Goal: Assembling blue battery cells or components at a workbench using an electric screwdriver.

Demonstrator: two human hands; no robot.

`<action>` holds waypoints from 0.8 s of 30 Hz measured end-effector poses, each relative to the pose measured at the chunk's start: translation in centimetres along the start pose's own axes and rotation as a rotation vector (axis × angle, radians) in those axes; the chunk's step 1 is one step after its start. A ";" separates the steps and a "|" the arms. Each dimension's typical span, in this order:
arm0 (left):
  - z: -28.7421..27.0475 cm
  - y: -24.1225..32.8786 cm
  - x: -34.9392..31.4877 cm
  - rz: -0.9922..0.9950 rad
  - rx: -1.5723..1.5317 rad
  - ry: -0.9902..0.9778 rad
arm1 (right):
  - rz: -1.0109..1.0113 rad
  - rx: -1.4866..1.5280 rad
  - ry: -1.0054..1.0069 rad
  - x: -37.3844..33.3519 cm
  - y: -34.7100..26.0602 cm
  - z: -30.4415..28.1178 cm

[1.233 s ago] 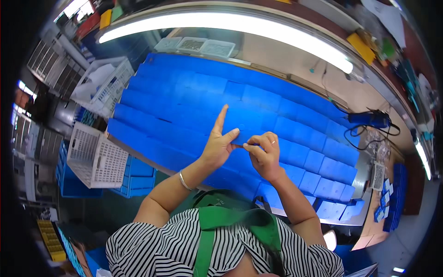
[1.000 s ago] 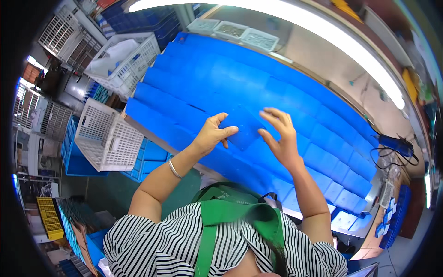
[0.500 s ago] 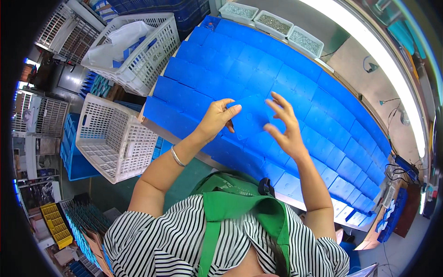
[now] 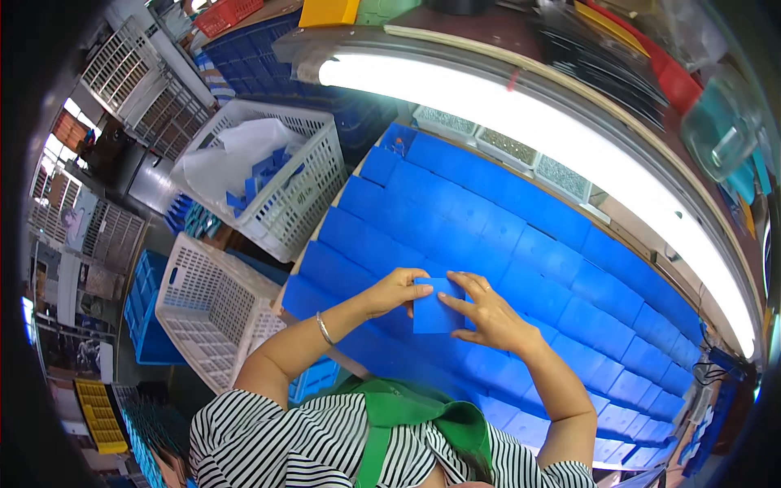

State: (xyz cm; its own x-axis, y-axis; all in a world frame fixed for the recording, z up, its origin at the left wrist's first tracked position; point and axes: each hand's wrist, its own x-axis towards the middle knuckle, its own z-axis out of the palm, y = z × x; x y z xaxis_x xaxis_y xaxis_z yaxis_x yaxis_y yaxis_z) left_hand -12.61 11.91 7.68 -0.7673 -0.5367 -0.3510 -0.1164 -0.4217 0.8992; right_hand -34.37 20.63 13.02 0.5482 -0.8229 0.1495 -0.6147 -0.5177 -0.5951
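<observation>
The fingers of the left hand (image 4: 390, 294) pinch a flat blue piece (image 4: 437, 313) at its upper left edge, with the thumb on the top face. The fingers of the right hand (image 4: 495, 319) are spread at its right side, the index fingertip lying on the face; whether the thumb touches it, I cannot tell. The piece is between both hands, above overlapping rows of similar blue pieces (image 4: 561, 285). To the left stand two white crates (image 4: 313, 191), the farther one holding a white bag (image 4: 236, 159). Beyond the rows, small trays (image 4: 561, 176) are partly hidden behind a bright tube lamp (image 4: 529, 118).
</observation>
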 end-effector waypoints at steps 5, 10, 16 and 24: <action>-7.4 1.2 4.4 0.040 -0.104 0.010 | 0.074 -0.141 0.095 7.0 5.1 1.8; -22.8 3.5 10.2 0.279 0.492 0.290 | 0.268 -0.388 0.432 18.9 12.2 1.6; -31.9 6.1 16.4 0.447 1.029 0.550 | 0.479 -0.677 0.329 32.5 17.7 2.7; -33.0 4.0 19.9 0.679 0.994 0.313 | 0.463 -0.656 0.272 33.7 24.6 6.4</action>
State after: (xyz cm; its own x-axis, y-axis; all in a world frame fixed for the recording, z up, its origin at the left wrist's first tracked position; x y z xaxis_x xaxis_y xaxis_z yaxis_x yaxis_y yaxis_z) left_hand -7.54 -24.53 -4.26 -0.6914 -0.6383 0.3383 -0.2865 0.6722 0.6827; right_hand -27.43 -18.36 -1.63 0.0559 -0.9696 0.2383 -0.9941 -0.0763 -0.0771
